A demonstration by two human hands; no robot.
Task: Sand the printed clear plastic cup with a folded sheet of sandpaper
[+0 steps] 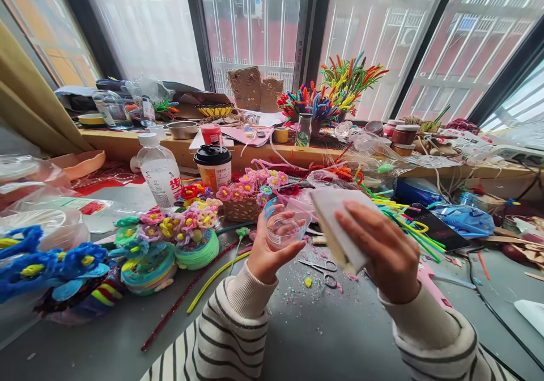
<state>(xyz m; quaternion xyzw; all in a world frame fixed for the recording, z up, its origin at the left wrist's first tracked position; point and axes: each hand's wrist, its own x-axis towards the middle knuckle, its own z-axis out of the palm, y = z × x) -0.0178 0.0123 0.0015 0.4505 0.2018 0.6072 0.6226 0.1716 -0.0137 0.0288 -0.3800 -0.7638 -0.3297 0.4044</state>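
Observation:
In the head view, a small clear plastic cup (285,228) with blue print is tilted in my left hand (264,248), its thumb and fingers wrapped round the side. A pale, flat, block-like piece (335,222), perhaps a box or folded card, is gripped in my right hand (385,245), slightly blurred and just right of the cup. The cup and the pale piece are close together. Below them on the grey table (314,341) lie small scissors (325,270) among scattered glitter and pink bits, with a yellow scrap (308,282) beside them.
Pipe-cleaner flower pots (147,262) stand at left, near a plastic bottle (158,168) and a lidded drink cup (213,168). Yellow and green pipe cleaners (412,222) lie at right, near a black cable (488,299). Bright pipe-cleaner bunches (314,103) stand on the windowsill.

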